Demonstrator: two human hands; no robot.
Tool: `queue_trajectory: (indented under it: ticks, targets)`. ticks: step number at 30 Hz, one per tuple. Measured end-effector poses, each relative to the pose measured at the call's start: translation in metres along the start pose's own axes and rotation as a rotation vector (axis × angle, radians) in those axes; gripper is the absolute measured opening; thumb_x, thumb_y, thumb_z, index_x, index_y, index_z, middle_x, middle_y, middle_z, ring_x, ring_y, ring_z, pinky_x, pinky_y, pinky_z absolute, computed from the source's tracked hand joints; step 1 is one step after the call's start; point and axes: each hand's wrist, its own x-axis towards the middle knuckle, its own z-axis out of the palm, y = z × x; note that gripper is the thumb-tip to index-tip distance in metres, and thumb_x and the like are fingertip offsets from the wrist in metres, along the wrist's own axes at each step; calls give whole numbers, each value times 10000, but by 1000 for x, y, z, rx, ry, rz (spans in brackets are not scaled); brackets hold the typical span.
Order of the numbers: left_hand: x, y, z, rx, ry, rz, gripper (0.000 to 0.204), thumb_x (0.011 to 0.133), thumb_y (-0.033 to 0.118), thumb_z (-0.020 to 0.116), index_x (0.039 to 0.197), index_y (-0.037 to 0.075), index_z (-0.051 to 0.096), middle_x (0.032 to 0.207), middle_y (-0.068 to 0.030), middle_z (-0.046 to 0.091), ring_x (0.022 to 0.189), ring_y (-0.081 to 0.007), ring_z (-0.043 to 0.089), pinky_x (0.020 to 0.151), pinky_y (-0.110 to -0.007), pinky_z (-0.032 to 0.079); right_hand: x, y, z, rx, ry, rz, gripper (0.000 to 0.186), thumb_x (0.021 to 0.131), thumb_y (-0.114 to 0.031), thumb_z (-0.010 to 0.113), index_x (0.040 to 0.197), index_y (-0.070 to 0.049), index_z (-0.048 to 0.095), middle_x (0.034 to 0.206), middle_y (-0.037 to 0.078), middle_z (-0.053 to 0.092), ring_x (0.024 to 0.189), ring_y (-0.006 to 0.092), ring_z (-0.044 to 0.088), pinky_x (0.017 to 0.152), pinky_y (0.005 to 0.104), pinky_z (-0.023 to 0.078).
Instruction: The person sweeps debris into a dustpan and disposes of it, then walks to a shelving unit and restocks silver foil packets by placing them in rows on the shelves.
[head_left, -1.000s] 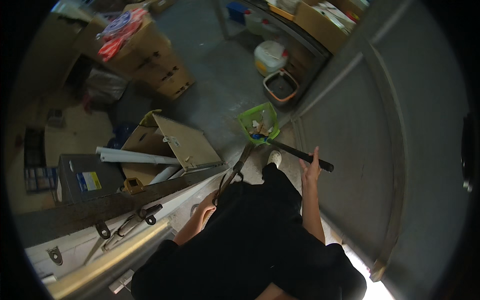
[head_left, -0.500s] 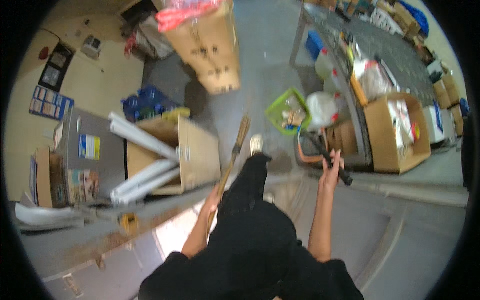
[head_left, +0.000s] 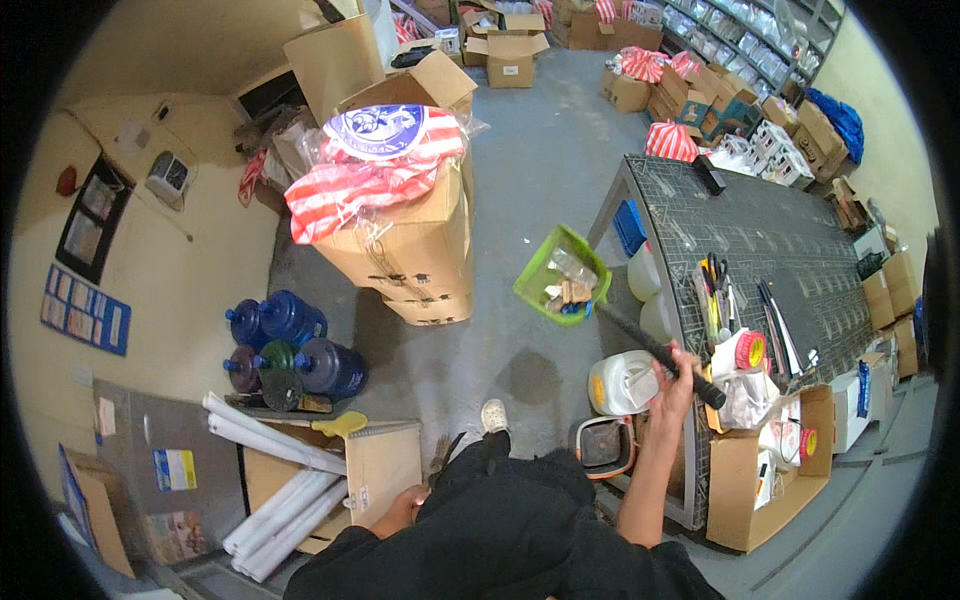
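Fingers of the right hand (head_left: 675,386) were wrapped, in the head view, around a black handle (head_left: 640,339) near its free end; the left hand (head_left: 402,512) was curled and partly hidden by dark clothing (head_left: 500,535), so its grip could not be told, though a bristled end (head_left: 441,455) showed just beyond its fingers. The green dustpan (head_left: 537,272) was ahead and left of the right fingers, holding loose scraps (head_left: 575,294). It looked light, stiff and hard to break, but likely nose-heavy from that far grip; the smooth handle might twist, spilling bits. Holding lower, nearer the pan and away from the table (head_left: 740,222) to those fingers' right, would probably steady it
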Motion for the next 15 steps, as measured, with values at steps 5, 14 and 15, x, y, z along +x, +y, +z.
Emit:
queue_trajectory:
  ticks: [5,14,15]
  targets:
    - [52,82,-44,24,23,111,237,801,108,565,978,-45,605,673,-142,623,571,-259,618,518,-432,489,76,7,90,3,-111,-124,141,844,-39,650,808,-123,543,1038,25,608,1189,196,559,803,379,579]
    - [165,250,-65,-4,242,365,121,772,60,566,845,-27,608,548,-119,567,428,-241,551,394,-404,428,272,48,235,74,-103,-78,122,825,-51,657,809,-134,568,1167,109,628,1204,217,556,817,374,571]
    - [178,276,-69,7,196,261,104,773,63,570,818,-25,602,549,-120,567,425,-241,549,392,-404,428,295,50,255,80,-115,-95,121,828,-54,655,805,-132,565,1157,103,626,1228,216,539,826,372,563]
